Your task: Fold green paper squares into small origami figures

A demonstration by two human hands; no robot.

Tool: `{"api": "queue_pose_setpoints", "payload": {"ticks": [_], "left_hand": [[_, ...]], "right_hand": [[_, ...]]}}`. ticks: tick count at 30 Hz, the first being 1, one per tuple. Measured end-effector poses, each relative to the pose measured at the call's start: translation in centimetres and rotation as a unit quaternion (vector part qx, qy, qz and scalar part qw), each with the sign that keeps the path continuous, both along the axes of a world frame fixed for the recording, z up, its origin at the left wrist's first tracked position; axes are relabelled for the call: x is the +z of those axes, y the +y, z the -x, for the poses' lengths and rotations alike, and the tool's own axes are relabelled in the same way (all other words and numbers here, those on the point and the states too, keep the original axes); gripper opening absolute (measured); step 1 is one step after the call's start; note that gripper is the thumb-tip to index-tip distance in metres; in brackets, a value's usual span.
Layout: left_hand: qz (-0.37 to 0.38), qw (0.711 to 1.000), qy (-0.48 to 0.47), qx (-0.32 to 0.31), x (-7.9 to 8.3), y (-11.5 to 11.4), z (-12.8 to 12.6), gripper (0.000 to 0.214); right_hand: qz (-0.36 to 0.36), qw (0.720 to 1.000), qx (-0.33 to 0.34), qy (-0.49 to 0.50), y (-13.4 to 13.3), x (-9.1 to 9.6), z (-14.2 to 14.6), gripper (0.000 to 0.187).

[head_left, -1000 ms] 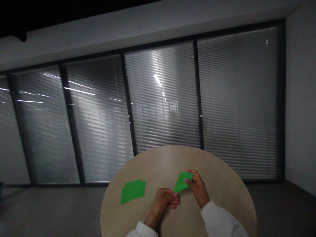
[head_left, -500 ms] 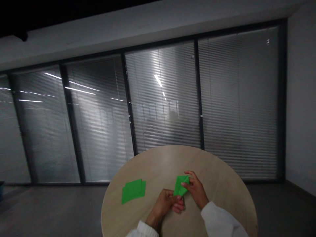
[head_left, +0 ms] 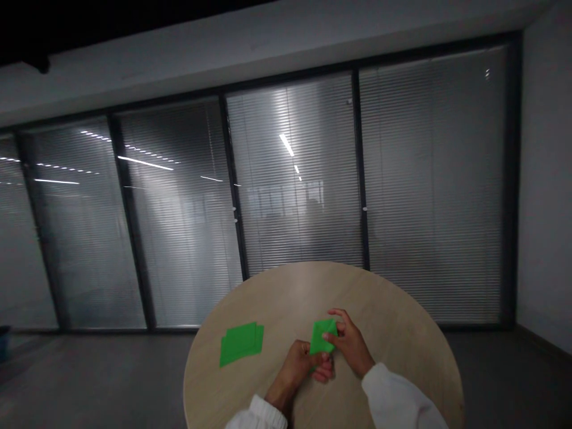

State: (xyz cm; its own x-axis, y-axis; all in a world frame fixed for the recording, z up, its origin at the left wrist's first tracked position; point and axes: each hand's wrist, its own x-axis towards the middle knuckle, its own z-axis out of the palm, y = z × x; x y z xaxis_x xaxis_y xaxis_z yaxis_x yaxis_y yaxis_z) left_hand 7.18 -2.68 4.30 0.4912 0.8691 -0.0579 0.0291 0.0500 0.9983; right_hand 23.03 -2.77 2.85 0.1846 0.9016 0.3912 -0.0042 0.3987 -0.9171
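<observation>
Between my two hands is a folded piece of green paper (head_left: 320, 338), with crease lines showing on its face. My left hand (head_left: 300, 364) grips its lower edge, thumb on top and fingers curled beneath. At the paper's right side, my right hand (head_left: 352, 341) pinches it with the thumb on the face and the index finger stretched past the upper corner. Part of the paper is hidden under the fingers. To the left, several flat green paper sheets (head_left: 240, 344) lie overlapping on the table, apart from both hands.
The round wooden table (head_left: 384, 304) stands before me, its curved far edge close to a glass partition with blinds (head_left: 299, 226). A white wall (head_left: 543, 196) rises at the right. Part of a blue object (head_left: 3, 344) shows on the floor at the far left.
The held green paper and my right hand have shifted slightly left. The right thumb has slid a little down and left with it; my left hand keeps its grip.
</observation>
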Motion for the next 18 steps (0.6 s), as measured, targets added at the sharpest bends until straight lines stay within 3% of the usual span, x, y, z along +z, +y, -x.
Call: {"api": "queue_pose_setpoints", "payload": {"ticks": [5,11,14,18], "left_hand": [[0.004,1.0,-0.009,0.003,0.11,0.09,0.09,0.054],[-0.022,0.996,-0.039,0.074,0.47,0.37,0.29,0.056],[-0.028,0.995,-0.041,0.085,0.54,0.35,0.26,0.056],[-0.027,0.995,-0.038,0.093,0.43,0.28,0.04,0.056]], "right_hand": [[0.001,0.998,0.043,0.037,0.28,-0.12,0.03,0.071],[0.03,0.985,0.121,0.118,0.13,-0.29,0.63,0.092],[0.052,0.985,0.122,0.109,-0.09,-0.34,0.71,0.086],[0.058,0.992,0.067,0.094,-0.04,-0.29,0.17,0.071]]}}
